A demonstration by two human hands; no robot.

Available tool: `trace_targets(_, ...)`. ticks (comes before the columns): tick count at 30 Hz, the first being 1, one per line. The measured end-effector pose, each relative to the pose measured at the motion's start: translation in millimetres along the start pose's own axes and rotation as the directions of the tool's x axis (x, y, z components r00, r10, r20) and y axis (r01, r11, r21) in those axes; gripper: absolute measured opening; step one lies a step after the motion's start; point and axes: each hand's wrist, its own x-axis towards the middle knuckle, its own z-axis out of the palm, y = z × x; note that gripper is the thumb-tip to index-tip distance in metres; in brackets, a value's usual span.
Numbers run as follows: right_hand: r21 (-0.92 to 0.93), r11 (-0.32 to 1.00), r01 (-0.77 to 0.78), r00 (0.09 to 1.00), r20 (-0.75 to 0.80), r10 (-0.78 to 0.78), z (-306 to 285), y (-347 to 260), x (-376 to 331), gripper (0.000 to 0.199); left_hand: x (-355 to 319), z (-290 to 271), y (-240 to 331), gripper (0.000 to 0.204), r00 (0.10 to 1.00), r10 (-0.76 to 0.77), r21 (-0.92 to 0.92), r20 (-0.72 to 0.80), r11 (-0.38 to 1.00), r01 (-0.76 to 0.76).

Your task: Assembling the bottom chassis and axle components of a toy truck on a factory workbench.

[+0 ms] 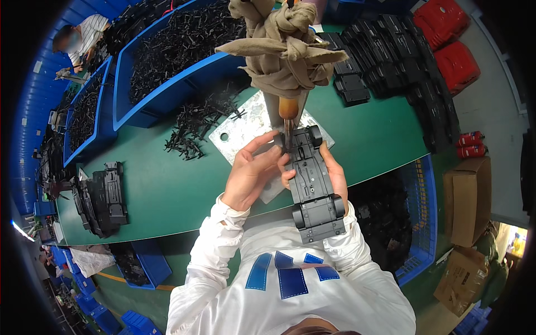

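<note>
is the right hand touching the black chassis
Touching. The head view shows the right hand holding the black chassis along its right edge, with no gap between.

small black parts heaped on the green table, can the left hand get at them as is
Probably yes: the small black parts lie ahead and to the left of the left hand, with just green tabletop and metal plate seen between. It would first have to leave the black chassis.

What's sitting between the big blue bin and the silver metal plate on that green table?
A loose heap of small black parts, mostly on the green tabletop; the head view shows it.
</note>
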Motion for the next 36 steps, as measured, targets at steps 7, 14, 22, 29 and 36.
trace_targets(7,-0.041,0.999,0.017,1.000,0.004,-0.017,-3,2,-2,0.048,-5,4,-1,0.040,0.999,0.003,0.033,-0.042,0.999,-0.002)
trace_targets(14,-0.048,0.999,0.019,1.000,0.018,-0.018,-8,0,-4,0.046,-5,2,-1,0.044,0.999,-0.018,0.054,-0.029,0.998,0.020)
trace_targets(22,0.011,1.000,-0.003,1.000,-0.008,0.004,-5,10,-5,0.048,-15,2,3,0.044,0.997,-0.021,0.059,-0.076,0.998,0.025)
trace_targets(29,0.044,0.999,-0.022,1.000,0.012,0.021,-26,13,-18,0.053,-32,-2,-14,0.053,0.993,-0.063,0.053,-0.101,0.996,0.069)
trace_targets(36,0.055,0.991,-0.119,0.989,-0.077,0.123,-35,17,-40,0.059,-64,-5,-37,0.054,0.998,0.060,0.008,-0.026,0.998,-0.060)
